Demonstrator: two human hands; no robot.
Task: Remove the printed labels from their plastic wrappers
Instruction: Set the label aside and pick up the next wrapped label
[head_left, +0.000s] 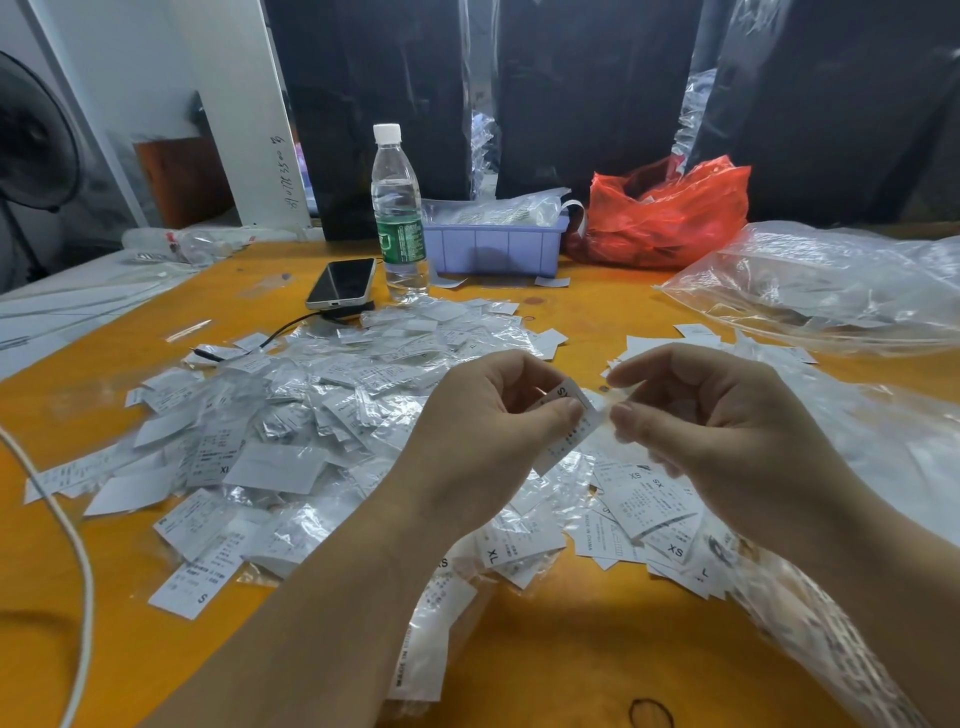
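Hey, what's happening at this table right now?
A person is working through a heap of wrapped labels on an orange table. The left hand pinches one printed label, while the right hand pinches the clear wrapper at its end, seemingly pulling the two apart. Loose labels lie below the hands. A water bottle, phone and blue bin stand behind.

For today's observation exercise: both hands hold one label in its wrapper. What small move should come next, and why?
Probably the right hand pulls the clear wrapper away while the left hand keeps pinching the label, since each hand grips an opposite end.
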